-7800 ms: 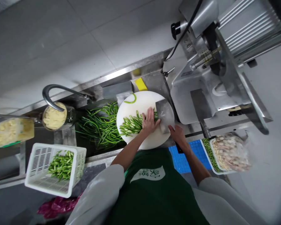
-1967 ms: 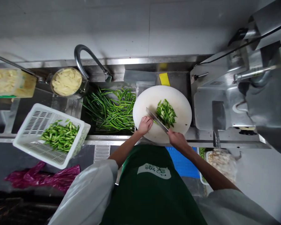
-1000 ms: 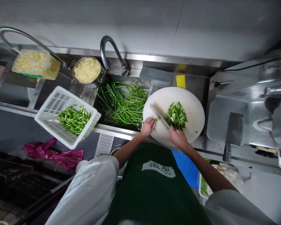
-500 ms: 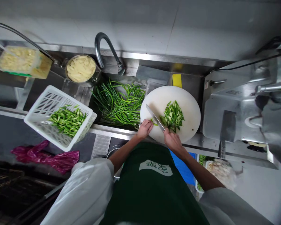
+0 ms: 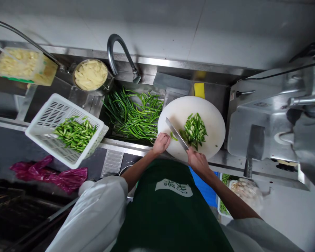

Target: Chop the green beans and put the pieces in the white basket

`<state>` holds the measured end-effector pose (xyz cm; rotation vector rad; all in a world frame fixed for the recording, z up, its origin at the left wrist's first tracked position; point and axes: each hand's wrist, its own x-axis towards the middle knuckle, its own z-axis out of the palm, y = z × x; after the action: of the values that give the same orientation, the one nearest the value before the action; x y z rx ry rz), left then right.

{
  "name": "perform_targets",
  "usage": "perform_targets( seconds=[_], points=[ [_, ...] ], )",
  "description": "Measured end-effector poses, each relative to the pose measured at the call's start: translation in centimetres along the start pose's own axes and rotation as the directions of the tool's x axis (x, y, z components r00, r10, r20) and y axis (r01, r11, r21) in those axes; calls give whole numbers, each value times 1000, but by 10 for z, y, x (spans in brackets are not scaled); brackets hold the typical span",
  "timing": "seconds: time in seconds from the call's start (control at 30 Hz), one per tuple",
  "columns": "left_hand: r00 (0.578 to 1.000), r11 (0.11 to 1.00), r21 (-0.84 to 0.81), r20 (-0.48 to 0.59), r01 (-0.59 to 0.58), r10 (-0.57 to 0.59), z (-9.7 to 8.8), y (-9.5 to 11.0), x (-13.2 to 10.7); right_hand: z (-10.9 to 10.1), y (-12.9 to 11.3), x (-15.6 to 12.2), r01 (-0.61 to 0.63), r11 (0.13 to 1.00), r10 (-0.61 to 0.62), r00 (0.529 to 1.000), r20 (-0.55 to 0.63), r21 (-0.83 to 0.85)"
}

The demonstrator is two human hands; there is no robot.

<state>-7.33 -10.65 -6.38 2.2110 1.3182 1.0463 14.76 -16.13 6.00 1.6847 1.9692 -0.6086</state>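
The right grip [image 5: 198, 159] is wrapped around the handle of a knife [image 5: 177, 134], whose narrow-looking blade slants over a round white board [image 5: 212, 112]. The left grip [image 5: 161, 142] rests at the board's near-left edge with fingers curled; whether it pinches anything I cannot tell. A curved pale-green strip of pepper [image 5: 173, 136] lies between those fingers and the blade. Across the blade, at mid-board, sits a heap of chopped peppers [image 5: 195, 127], glossy green with paler cut faces. Long whole peppers [image 5: 136, 120] fill the sink to the left; more cut pieces [image 5: 75, 133] lie in a white basket [image 5: 93, 154]. The right fist hides the knife handle, the bagged food [image 5: 245, 192] is blurred, and the machine [image 5: 252, 126] is cut off at the right.
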Motion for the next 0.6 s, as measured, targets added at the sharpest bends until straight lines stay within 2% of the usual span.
perform_targets(
  seconds=[0.07,0.13,0.2,0.27,0.33,0.43,0.5,0.6],
  points=[
    [993,999,20,-117,29,-27,-7,0,-4,1,0,-2,-10,1000,10,1000,-12,7],
    [986,998,37,-162,53,-47,-10,0,-7,4,-2,-1,-3,1000,3,1000,-27,23],
    [992,998,41,-116,53,-48,-8,1,-8,8,-5,4,17,999,-15,999,-29,44],
    [999,999,18,-11,30,-30,-1,1,-6,12,-10,12,28,998,-27,1000,-10,57],
    [996,1000,-21,94,-1,3,8,0,-1,14,-14,20,27,998,-28,1000,10,65],
    [985,999,-31,170,-3,8,19,-4,2,10,-13,28,17,995,-16,1000,-5,101],
    [981,1000,-2,191,24,-23,20,-7,-1,5,-3,27,10,988,-4,999,-41,152],
    [972,998,44,226,51,-60,17,-5,-7,-3,29,16,-48,970,82,988,-133,239]
  ],
)
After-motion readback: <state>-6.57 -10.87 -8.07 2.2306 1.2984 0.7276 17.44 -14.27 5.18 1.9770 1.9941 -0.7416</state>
